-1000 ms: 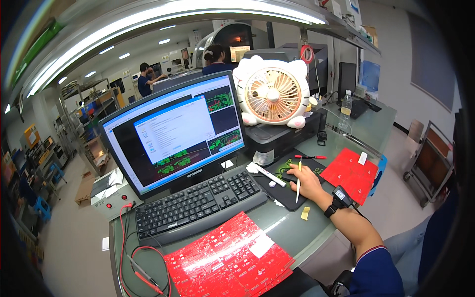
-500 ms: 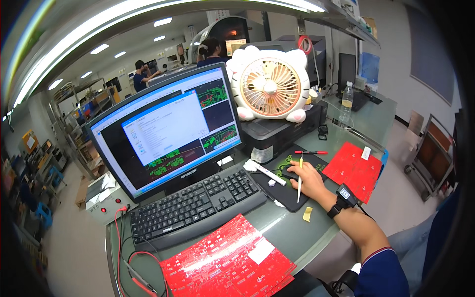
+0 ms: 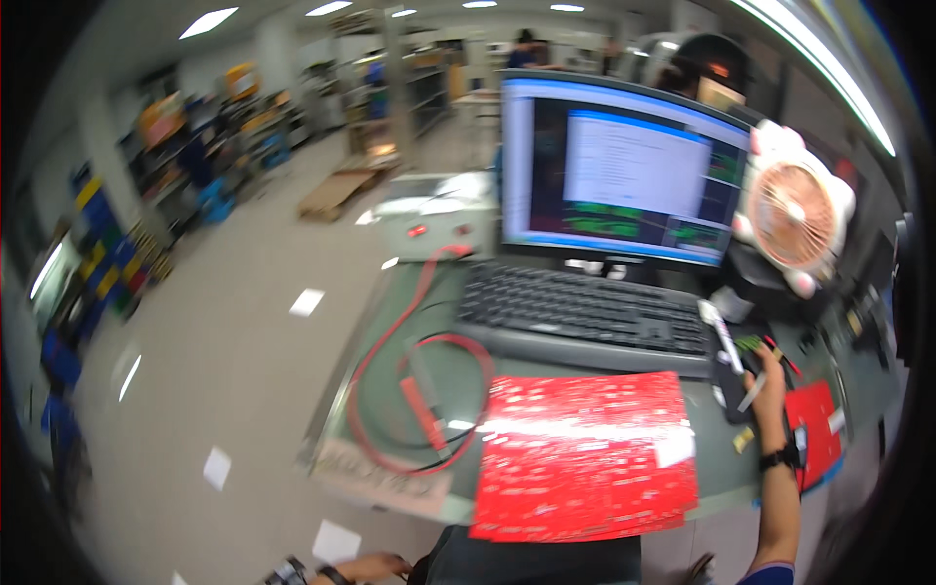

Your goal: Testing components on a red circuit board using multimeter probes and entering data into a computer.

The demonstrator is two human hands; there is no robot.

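Observation:
My right hand (image 3: pixel 767 385) is at the right, beside the keyboard (image 3: pixel 595 317), over the dark mouse pad (image 3: pixel 729 390). Its fingers are closed on a slim white pen-like stick (image 3: pixel 751 393) that slants down toward the pad. Whatever else lies under the palm is hidden. Low in the picture, my left hand (image 3: pixel 378 566) is below the table's front edge, a dark band on its wrist. Blur keeps its fingers from being made out. Red printed circuit board panels (image 3: pixel 585 458) lie stacked in front of the keyboard, with a white label on top.
A monitor (image 3: pixel 629 171) stands behind the keyboard, a white animal-shaped fan (image 3: pixel 795 210) to its right. Red and black test leads (image 3: pixel 419 395) loop at the left from a grey box (image 3: pixel 439 229). Another red panel (image 3: pixel 814 424) lies far right. Someone (image 3: pixel 526 49) is in the background.
The view has swung left, so the desk sits further right and more floor shows. My left hand has come into view. The right hand still holds the white stick near the pad.

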